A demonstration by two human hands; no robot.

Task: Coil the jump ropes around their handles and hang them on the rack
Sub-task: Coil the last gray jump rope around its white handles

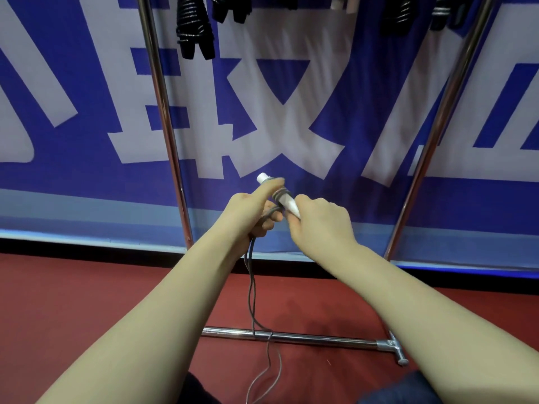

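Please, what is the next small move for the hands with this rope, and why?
Probably wind one more turn of the grey rope round the white handle. Only a few turns sit on it, and most of the rope hangs from the left hand down to the floor, across the rack's base bar. The right hand grips the handle's lower end.

The only writing stands on the blue banner (73,182) behind the rack (163,112): big white Chinese characters that run across it and are cut off at the top of the view. The middle character (280,141), between the rack's two poles, shows most, yet its upper part is missing, so none of them can be read for sure.
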